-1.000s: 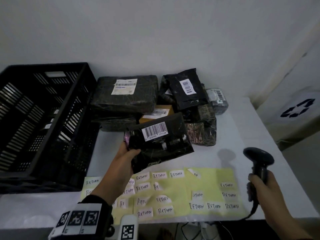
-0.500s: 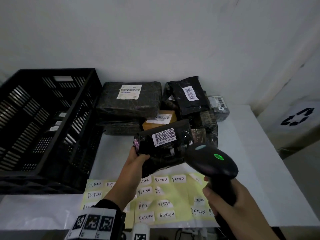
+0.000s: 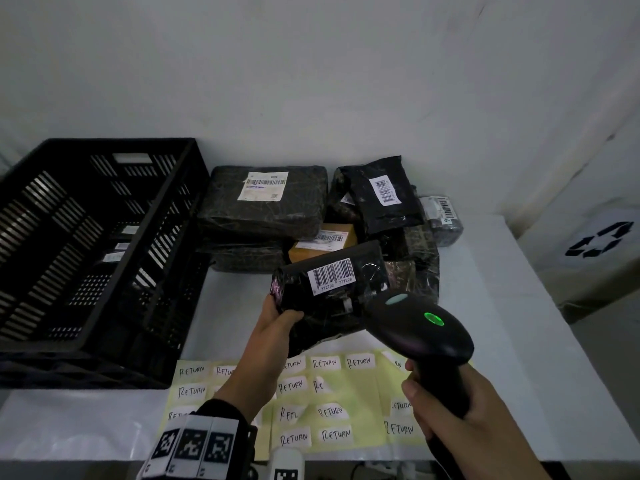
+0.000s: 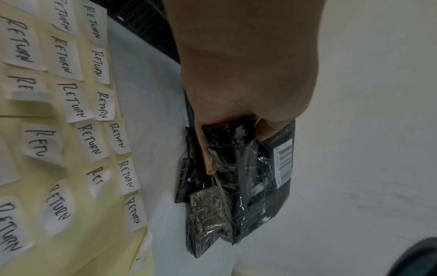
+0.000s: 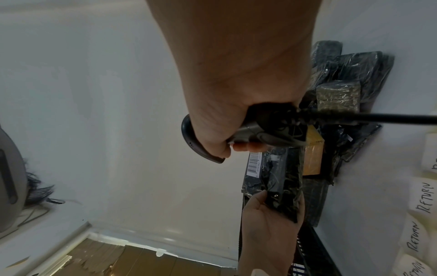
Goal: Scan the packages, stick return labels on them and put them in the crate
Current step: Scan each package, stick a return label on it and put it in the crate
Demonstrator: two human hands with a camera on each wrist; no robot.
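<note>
White table (image 3: 485,306) runs under everything in front of you, and on its left stands the black slotted crate (image 3: 86,237), with a few pale tags showing low inside it. To the right of the crate, against the far wall, sits the pile of dark wrapped packages (image 3: 263,202), the largest one on top at the left with a white shipping label, a brown box (image 3: 323,242) wedged in the middle, and a small grey parcel (image 3: 441,216) at the far right end. Nearer to you lie the yellow backing sheets (image 3: 346,400) covered in rows of white stickers handwritten RETURN. Above the near edge of the pile and the far edge of those sheets you hold the black package (image 3: 332,292) off the table, its barcode label (image 3: 333,276) facing up toward you. Your left hand (image 3: 277,327) grips its left end, thumb curled over the top face and fingers underneath. Your right hand (image 3: 453,420) is wrapped tight around the handle of the black scanner (image 3: 415,323), whose head points at the package just right of the barcode, a green light (image 3: 434,319) glowing on top. From the right wrist view its cable (image 5: 378,118) runs off from the base of the handle.
</note>
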